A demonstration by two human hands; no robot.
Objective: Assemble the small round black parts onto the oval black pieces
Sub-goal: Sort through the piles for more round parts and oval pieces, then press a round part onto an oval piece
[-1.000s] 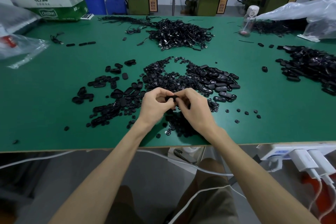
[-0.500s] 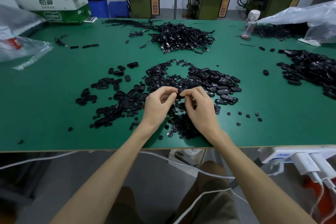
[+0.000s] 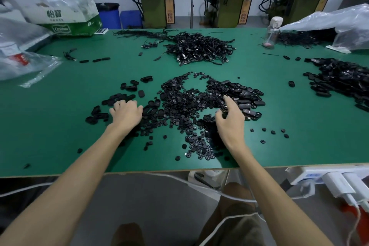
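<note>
The matte green surface point(image 3: 60, 126) is carrying a central heap of flat, button-like round parts point(image 3: 185, 106). Smooth oval pieces point(image 3: 117, 99) are lying at nine o'clock of it and glossier ovals point(image 3: 247, 98) at three o'clock. This is looking like a fetching step. The left hand point(image 3: 125, 112) is resting knuckles-up on the nine o'clock ovals, its grip impossible to tell. The right hand point(image 3: 229, 120) is stretching its forefinger toward three o'clock, its other fingers curled and their contents unclear. Next, each hand is probably needing to pinch one piece free.

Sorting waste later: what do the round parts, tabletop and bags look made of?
Round parts: black moulded plastic or rubber, mostly matte. Tabletop: green matte mat, probably rubber; pale board edge. Bags: clear, crinkled, glossy film, likely plastic.
</note>
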